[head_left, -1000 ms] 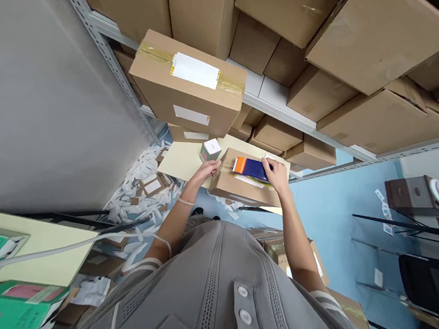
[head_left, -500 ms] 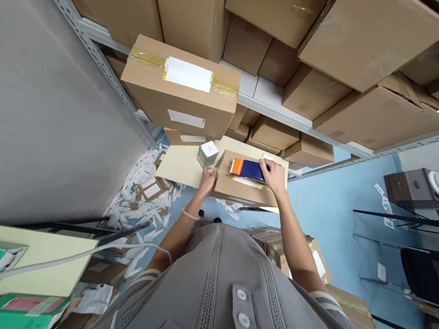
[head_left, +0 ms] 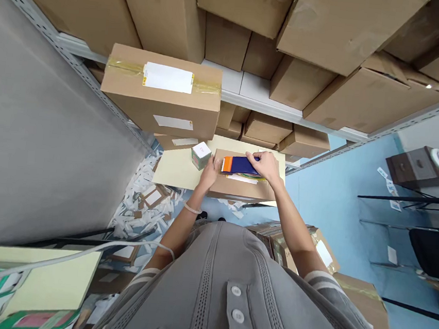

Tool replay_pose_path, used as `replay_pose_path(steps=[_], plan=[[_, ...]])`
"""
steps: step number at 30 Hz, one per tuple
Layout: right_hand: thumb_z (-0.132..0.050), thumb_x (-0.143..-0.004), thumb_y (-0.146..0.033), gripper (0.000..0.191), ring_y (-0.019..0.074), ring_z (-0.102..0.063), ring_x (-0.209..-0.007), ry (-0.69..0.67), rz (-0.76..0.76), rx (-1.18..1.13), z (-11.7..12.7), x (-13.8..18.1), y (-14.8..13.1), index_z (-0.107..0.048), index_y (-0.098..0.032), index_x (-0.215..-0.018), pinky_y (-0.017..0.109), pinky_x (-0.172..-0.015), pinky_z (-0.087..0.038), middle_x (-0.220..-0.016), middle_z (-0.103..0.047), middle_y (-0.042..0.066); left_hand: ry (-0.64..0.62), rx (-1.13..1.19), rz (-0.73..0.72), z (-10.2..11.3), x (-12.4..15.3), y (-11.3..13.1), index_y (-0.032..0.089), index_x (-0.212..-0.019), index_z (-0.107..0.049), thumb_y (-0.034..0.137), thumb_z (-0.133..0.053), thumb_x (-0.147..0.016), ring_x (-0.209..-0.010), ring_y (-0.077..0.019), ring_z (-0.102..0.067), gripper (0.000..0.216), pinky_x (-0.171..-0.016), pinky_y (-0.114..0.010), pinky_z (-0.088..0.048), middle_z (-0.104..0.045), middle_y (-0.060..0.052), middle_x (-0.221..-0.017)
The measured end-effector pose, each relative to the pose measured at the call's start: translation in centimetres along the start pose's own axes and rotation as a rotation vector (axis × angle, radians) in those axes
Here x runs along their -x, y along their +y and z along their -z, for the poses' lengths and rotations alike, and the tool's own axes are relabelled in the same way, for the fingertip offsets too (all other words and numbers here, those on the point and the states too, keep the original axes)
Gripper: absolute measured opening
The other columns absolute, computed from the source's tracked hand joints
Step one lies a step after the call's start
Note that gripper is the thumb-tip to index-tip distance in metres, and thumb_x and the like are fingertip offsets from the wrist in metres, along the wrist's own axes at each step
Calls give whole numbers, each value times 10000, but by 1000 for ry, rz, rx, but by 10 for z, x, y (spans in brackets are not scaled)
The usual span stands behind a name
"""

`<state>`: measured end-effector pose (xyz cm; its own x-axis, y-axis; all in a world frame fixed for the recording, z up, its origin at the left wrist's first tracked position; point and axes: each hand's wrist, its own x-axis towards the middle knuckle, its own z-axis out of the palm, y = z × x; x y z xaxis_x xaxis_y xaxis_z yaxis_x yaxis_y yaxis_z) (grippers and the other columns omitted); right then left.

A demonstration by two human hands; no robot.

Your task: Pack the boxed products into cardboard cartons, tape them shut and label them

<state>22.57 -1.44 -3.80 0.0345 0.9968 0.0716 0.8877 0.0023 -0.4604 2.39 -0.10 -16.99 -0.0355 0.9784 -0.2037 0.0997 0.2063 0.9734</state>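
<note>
A taped cardboard box with a white label on top lies on the pale yellow table. My right hand is wrapped round a blue and orange tape dispenser, which is held flat over the top of the box, its toothed orange end towards the left. A roll of tape partly shows under it. At the left end of the box is my left hand, fingers pointing up and somewhat apart, against the box edge. Close to its left stands a small green and white box.
A large labelled carton juts out at left above the table. Shelves of cartons rise in front. Paper scraps litter the floor at left. More cartons stand beside me at right. A cable crosses my left side.
My left hand has risen along the box's left end, with its fingers now more upright. My right hand and the tape dispenser stay over the box. The whole view has shifted slightly.
</note>
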Motion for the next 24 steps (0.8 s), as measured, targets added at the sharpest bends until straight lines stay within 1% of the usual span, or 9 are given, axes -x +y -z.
replay_pose_path(steps=[3, 6, 10, 12, 14, 16, 19, 21, 24], plan=[[-494, -890, -608, 561, 171, -468, -559, -12, 23, -2, 5, -3, 4, -601, -198, -522, 300, -575, -226, -502, -483, 39, 1, -95, 29, -3, 2, 2, 165, -1246, -582, 495, -635, -860, -1402, -332, -436, 510, -1138, -423, -330, -565, -204, -1404], [-514, -877, -604, 553, 160, -453, -539, -39, 51, -27, 7, -2, 13, -613, -191, -523, 302, -577, -241, -496, -477, 37, 12, -235, 40, -9, 9, 5, 163, -1283, -572, 467, -613, -876, -1399, -348, -437, 510, -1160, -467, -286, -565, -211, -1406], [-485, -878, -603, 580, 123, -344, -511, -50, 51, -97, -1, -1, 26, -523, -188, -475, 293, -567, -251, -477, -373, 6, 56, -436, -53, -15, 15, 12, 132, -1386, -497, 392, -472, -959, -1411, -328, -425, 500, -1198, -504, -192, -548, -231, -1418], [-477, -875, -604, 583, 110, -289, -526, -40, 38, -152, -5, -3, 29, -455, -191, -464, 285, -556, -246, -499, -331, -5, 63, -490, -90, -17, 14, 18, 129, -1396, -490, 356, -423, -977, -1411, -325, -427, 481, -1202, -516, -175, -540, -230, -1426], [-470, -867, -621, 587, 103, -249, -544, -27, 10, -236, -8, -7, 29, -388, -196, -470, 279, -544, -236, -525, -300, -12, 41, -516, -82, -17, 11, 23, 140, -1385, -507, 311, -428, -967, -1385, -333, -458, 459, -1186, -525, -207, -565, -221, -1403], [-456, -853, -663, 599, 100, -231, -557, -16, -38, -339, -10, -10, 27, -341, -202, -488, 275, -535, -228, -545, -279, -16, -4, -530, -55, -17, 8, 28, 163, -1355, -539, 265, -485, -928, -1340, -350, -502, 443, -1148, -522, -275, -614, -201, -1348], [-458, -806, -735, 620, 102, -243, -572, -9, -111, -485, -14, -13, 22, -324, -209, -508, 268, -531, -236, -561, -271, -16, -39, -507, -11, -16, 4, 30, 183, -1218, -630, 267, -565, -874, -1259, -374, -565, 360, -1055, -480, -385, -682, -180, -1238], [-467, -778, -763, 628, 104, -251, -581, -7, -133, -560, -18, -14, 16, -320, -213, -513, 262, -533, -243, -567, -263, -18, -37, -501, 22, -14, 2, 31, 177, -1150, -656, 291, -553, -882, -1212, -366, -595, 309, -994, -449, -437, -697, -172, -1206], [-488, -749, -776, 634, 99, -248, -583, -10, -135, -657, -24, -17, 4, -312, -216, -512, 254, -536, -243, -571, -252, -27, -51, -507, 35, -10, -3, 32, 155, -1171, -643, 279, -507, -901, -1163, -323, -618, 327, -945, -403, -483, -707, -157, -1187]])
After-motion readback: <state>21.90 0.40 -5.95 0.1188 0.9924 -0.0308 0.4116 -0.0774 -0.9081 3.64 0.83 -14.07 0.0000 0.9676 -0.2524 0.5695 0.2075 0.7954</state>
